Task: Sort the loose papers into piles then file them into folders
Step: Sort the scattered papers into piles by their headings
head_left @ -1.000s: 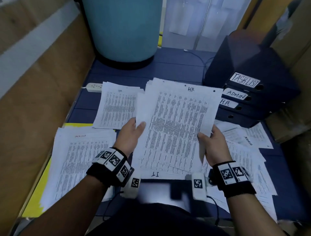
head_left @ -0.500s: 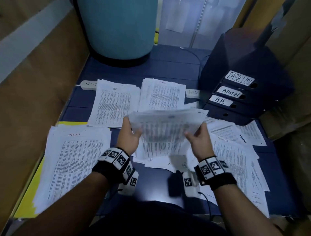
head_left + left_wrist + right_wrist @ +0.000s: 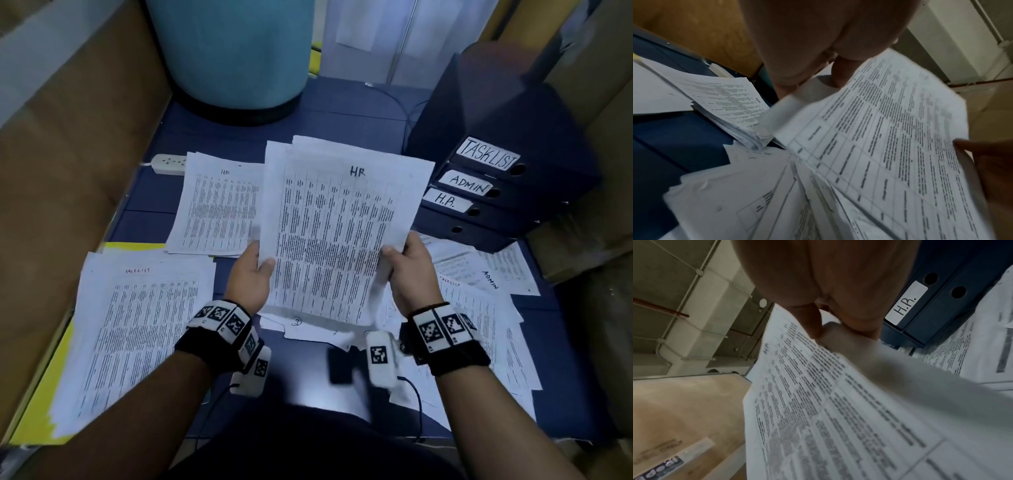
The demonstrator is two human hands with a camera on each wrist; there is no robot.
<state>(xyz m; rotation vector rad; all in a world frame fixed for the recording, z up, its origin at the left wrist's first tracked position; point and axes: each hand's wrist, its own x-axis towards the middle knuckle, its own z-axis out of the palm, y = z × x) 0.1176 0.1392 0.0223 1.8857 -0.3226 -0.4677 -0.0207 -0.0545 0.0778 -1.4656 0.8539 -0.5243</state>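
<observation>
Both hands, left hand (image 3: 251,274) and right hand (image 3: 412,270), pinch one sheaf marked "HR" (image 3: 342,233) in their fingers, raised just left of four stacked binders (image 3: 479,205); three labels read "TASKLIST", "ADMIN", "H.R.".

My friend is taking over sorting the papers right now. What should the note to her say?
Left hand and right hand both grip the held sheaf, top sheet marked HR.
HR pile lies behind the left hand, TASKLIST pile at left, unsorted papers at right.
Binders labelled TASKLIST, ADMIN, H.R. are stacked at right, all closed.
Done: two piles started.
Left: finish sorting, then file every pile.
</observation>
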